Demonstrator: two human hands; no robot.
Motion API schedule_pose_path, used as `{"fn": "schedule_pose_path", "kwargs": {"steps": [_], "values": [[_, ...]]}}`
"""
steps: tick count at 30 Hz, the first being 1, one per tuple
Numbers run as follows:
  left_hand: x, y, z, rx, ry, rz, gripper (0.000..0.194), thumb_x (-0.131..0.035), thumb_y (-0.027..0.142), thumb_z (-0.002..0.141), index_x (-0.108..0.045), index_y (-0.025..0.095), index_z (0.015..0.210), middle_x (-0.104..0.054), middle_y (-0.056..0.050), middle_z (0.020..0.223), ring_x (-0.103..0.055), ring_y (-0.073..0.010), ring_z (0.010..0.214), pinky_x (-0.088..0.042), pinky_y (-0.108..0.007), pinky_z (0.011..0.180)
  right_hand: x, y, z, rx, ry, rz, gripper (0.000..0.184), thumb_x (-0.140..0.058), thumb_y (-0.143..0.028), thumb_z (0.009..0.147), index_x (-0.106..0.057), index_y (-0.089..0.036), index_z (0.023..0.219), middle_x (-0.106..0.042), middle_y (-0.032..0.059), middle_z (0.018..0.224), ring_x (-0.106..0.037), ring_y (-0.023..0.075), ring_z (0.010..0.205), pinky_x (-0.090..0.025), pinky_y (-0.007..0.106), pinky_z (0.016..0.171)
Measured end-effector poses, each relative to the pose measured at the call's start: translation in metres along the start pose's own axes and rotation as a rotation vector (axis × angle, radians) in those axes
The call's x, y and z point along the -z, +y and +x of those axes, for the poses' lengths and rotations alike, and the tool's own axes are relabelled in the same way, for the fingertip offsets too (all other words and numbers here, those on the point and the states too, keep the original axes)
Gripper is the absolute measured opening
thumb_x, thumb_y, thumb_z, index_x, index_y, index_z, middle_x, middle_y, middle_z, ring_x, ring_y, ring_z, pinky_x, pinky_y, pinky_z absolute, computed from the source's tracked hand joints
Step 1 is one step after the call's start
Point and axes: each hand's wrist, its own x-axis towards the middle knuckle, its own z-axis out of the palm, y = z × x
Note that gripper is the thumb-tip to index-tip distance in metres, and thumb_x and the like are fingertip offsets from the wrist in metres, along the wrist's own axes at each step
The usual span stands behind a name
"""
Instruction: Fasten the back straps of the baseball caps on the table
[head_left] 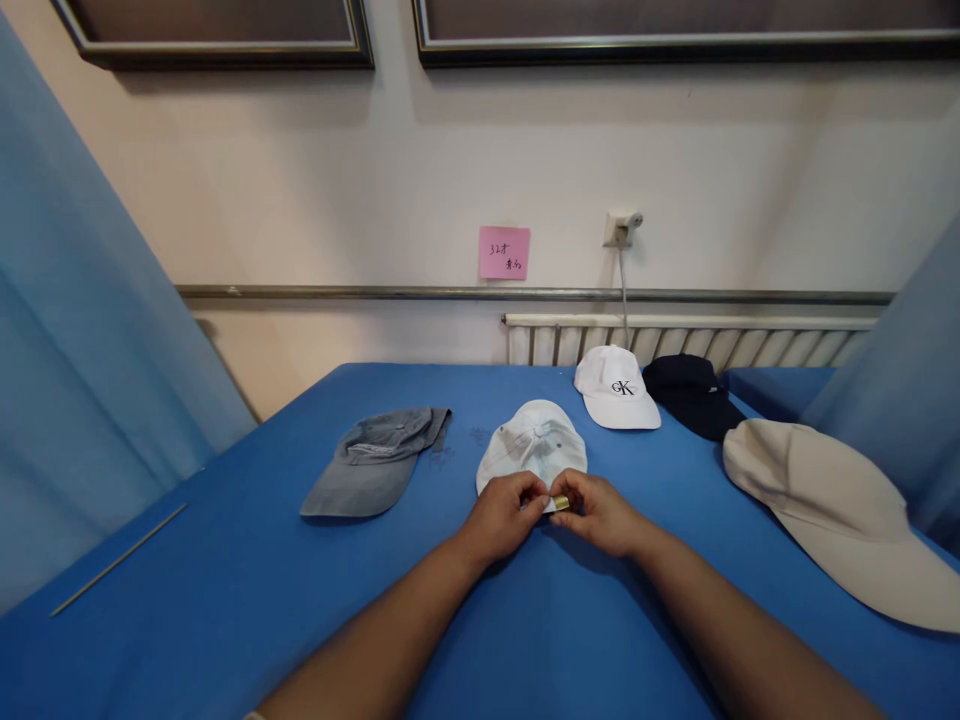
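A pale, nearly white baseball cap [534,437] lies on the blue-covered table in front of me, its crown toward the wall. My left hand [507,512] pinches the cap's strap at its near edge, thumb and fingers pressed together. Close beside it on the right, my right hand [598,510] is closed at the same strap, around a small gold-coloured buckle [561,503]. The fingers cover most of the strap, so how it runs through the buckle is hidden. To the left of both hands rests a grey cap [375,462], brim toward the near left.
Along the right lie a white cap with black letters [616,388], a dark navy cap [694,393] and a beige cap [832,500]. A thin stick [120,560] is at the left. Behind the table are a radiator [690,340] and a metal rail [375,292]; blue curtains [90,330] flank it.
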Motion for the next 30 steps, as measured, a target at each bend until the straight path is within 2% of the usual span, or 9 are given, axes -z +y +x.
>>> {"fn": "schedule_pose_path", "kwargs": {"steps": [7, 19, 30], "values": [[0.004, -0.001, 0.002, 0.023, -0.038, -0.014, 0.017, -0.053, 0.027, 0.084, -0.066, 0.016, 0.084, -0.065, 0.000, 0.073, -0.054, -0.0122, 0.067, -0.038, -0.022, 0.062, 0.004, 0.007, 0.001, 0.018, -0.028, 0.049, 0.012, -0.062, -0.019, 0.077, -0.058, -0.021, 0.088, -0.052, -0.0042, 0.067, -0.046, 0.0114, 0.061, -0.039, 0.023, 0.058], [0.000, 0.002, 0.000, 0.027, -0.034, -0.011, 0.016, -0.055, 0.028, 0.083, -0.065, 0.016, 0.087, -0.067, -0.001, 0.077, -0.056, -0.0130, 0.068, -0.039, -0.022, 0.062, 0.001, 0.007, 0.002, 0.023, -0.028, 0.032, 0.011, -0.065, -0.023, 0.078, -0.061, -0.020, 0.088, -0.056, -0.0025, 0.073, -0.049, 0.0122, 0.065, -0.042, 0.024, 0.062], [0.026, 0.011, -0.004, 0.012, -0.112, 0.180, 0.016, -0.055, 0.029, 0.081, -0.065, 0.018, 0.089, -0.066, -0.002, 0.077, -0.056, -0.0150, 0.069, -0.038, -0.024, 0.062, 0.009, 0.008, 0.004, 0.016, 0.064, 0.022, 0.013, -0.068, -0.025, 0.076, -0.061, -0.020, 0.086, -0.059, -0.0023, 0.072, -0.052, 0.0125, 0.065, -0.043, 0.025, 0.063]]}}
